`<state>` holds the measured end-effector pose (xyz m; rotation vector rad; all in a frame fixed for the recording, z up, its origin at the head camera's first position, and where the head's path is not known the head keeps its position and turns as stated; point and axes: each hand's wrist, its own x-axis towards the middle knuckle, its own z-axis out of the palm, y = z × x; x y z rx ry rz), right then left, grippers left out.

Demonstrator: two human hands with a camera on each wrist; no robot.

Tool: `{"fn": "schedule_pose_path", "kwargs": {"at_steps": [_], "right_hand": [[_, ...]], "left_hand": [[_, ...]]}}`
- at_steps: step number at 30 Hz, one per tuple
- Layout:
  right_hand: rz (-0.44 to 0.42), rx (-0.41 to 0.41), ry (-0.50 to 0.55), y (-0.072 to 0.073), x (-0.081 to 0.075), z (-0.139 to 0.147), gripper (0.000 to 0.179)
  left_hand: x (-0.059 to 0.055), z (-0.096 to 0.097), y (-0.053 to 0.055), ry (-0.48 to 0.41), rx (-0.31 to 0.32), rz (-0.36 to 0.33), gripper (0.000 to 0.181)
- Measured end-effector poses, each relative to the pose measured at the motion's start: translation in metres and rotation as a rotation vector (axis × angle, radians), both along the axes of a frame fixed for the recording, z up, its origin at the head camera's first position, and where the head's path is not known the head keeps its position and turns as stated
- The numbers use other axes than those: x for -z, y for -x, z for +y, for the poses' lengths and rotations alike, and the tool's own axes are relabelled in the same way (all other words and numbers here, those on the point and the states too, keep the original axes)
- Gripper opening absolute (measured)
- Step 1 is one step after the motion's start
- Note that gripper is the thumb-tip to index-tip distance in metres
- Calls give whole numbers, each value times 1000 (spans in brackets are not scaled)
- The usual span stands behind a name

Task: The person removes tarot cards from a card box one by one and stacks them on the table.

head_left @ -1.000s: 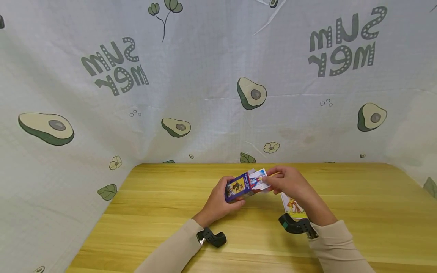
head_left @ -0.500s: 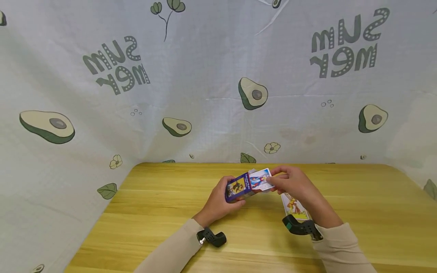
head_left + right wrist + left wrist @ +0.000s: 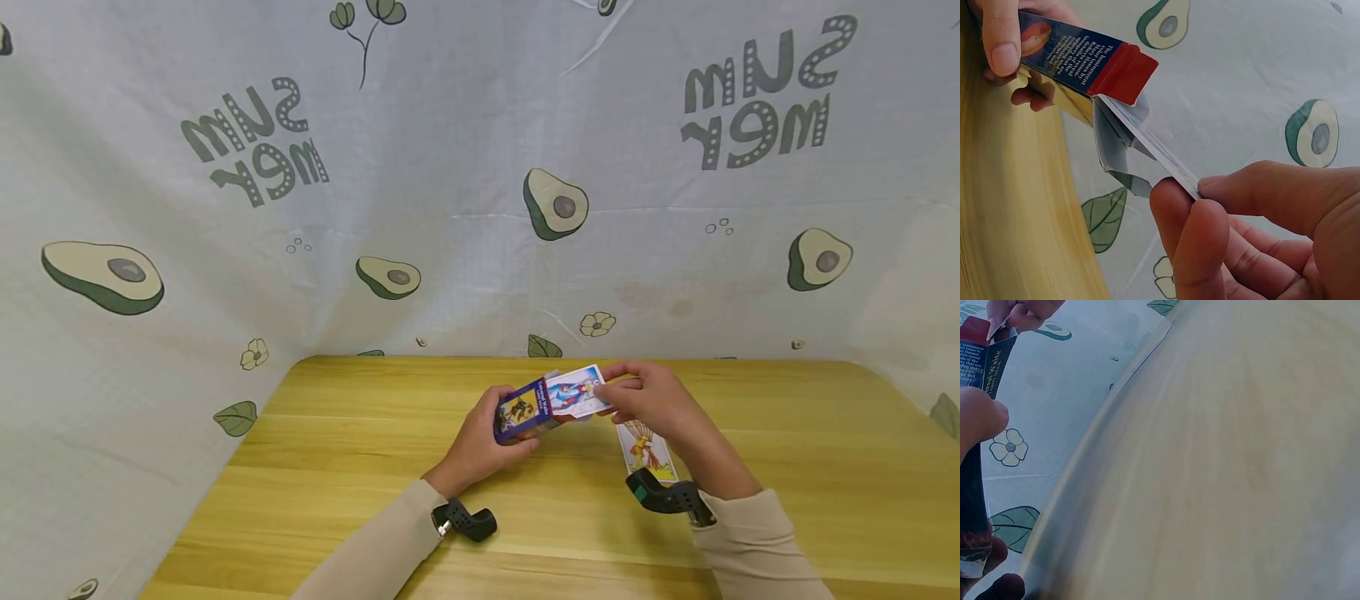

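In the head view my left hand (image 3: 480, 437) grips a dark blue card box (image 3: 519, 412), its top flaps open toward the right. A picture card (image 3: 576, 392) sticks partway out of that opening. My right hand (image 3: 652, 404) pinches the card's outer end between thumb and fingers. Seen from the right wrist, the red flap (image 3: 1127, 74) stands folded back, and the card (image 3: 1154, 147) slants out edge-on into the fingers. The left wrist view catches only a strip of the box (image 3: 972, 481), with the left thumb across it.
Another picture card (image 3: 647, 454) lies face up on the wooden table (image 3: 360, 467), below the right hand and partly behind the black wrist camera (image 3: 663, 493). A pale cloth (image 3: 450, 150) printed with avocados hangs behind the table's far edge.
My right hand has moved a little to the right, drawing the pinched card further out of the box. More of the card on the table shows. The left hand keeps its place.
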<state>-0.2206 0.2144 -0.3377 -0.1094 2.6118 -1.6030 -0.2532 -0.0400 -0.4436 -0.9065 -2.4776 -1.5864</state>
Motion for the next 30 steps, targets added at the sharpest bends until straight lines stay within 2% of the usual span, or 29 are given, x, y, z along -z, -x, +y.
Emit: {"fn": "schedule_pose_path", "kwargs": {"at_steps": [13, 16, 18, 21, 23, 25, 30], "right_hand": [[-6, 23, -14, -3, -4, 8, 44], [-10, 31, -21, -4, -4, 10, 45], [-10, 35, -26, -4, -5, 11, 45], [-2, 35, -28, -4, -5, 14, 44], [3, 36, -29, -5, -5, 16, 44], [9, 36, -25, -4, -5, 18, 43], [20, 44, 2, -4, -5, 22, 43]], "left_hand": [[-1, 0, -1, 5, -11, -6, 70], [-5, 2, -4, 9, -16, -7, 69], [-15, 2, -10, 8, -13, -3, 68], [-19, 2, -13, 4, -7, -11, 68], [-18, 2, -13, 5, -8, -11, 69], [-10, 2, -8, 6, -12, -14, 70], [-1, 0, -2, -10, -5, -5, 69]]}}
